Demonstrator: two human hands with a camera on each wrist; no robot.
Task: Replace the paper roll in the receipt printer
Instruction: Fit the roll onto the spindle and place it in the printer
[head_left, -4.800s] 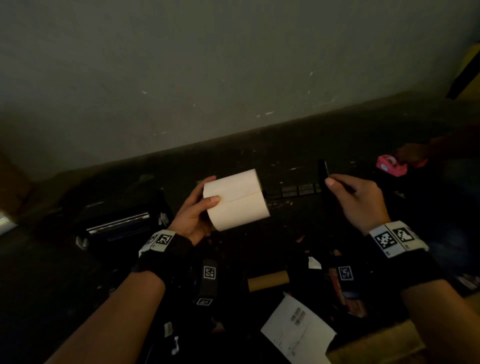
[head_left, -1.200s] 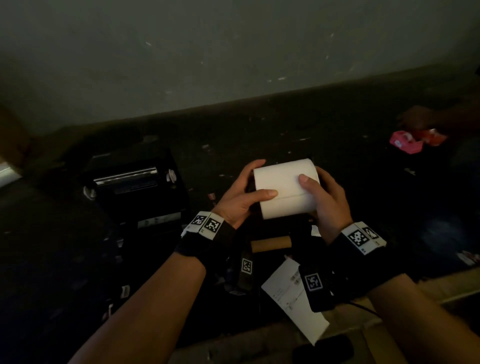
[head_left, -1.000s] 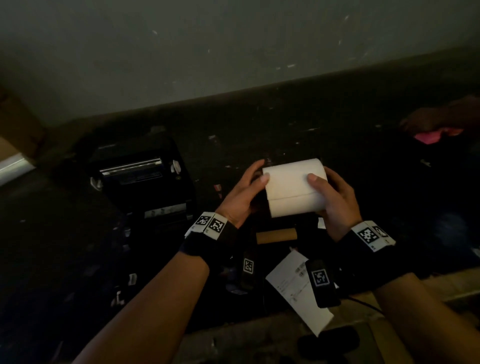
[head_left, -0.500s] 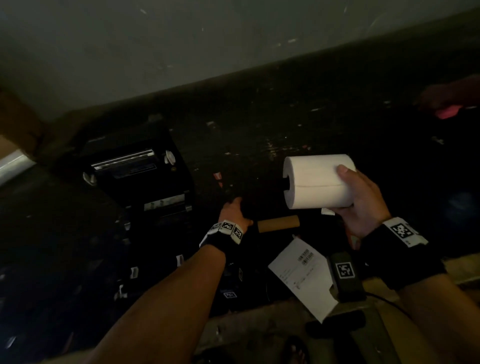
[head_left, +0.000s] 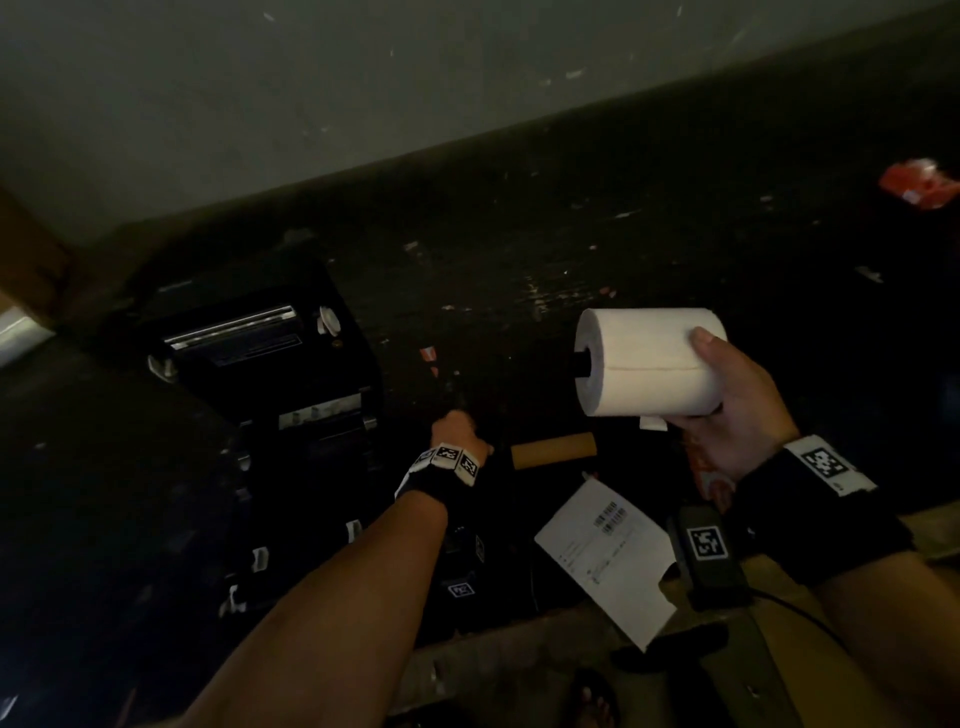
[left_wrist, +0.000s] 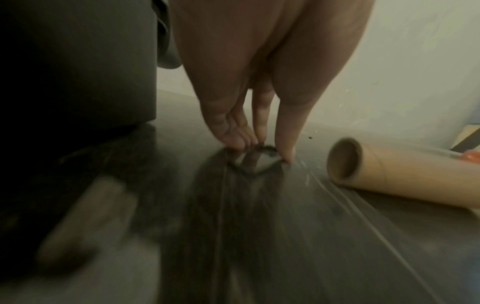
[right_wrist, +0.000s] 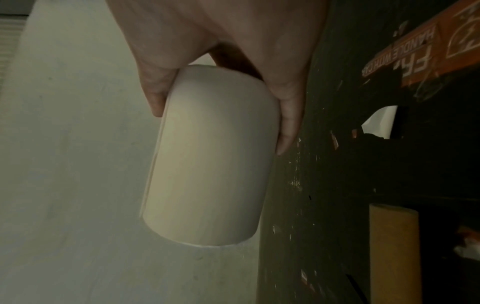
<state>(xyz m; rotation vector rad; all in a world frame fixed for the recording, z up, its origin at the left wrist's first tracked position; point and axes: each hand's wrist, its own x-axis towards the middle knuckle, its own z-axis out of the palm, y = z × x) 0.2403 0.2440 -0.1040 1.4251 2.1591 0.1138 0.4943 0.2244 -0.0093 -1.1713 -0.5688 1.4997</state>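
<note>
Left hand (head_left: 457, 434) lowered onto dark scuffed floor (head_left: 571, 249), pale wall (head_left: 260, 93)

White paper roll (head_left: 649, 361) (sideways) aloft.

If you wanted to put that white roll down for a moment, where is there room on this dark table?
The widest bare stretch of the table runs along the wall, between the printer and the red packet. It is crowded nearer the front edge: left hand, cardboard tube, printed slip, black parts. The right hand holds the paper roll.
</note>
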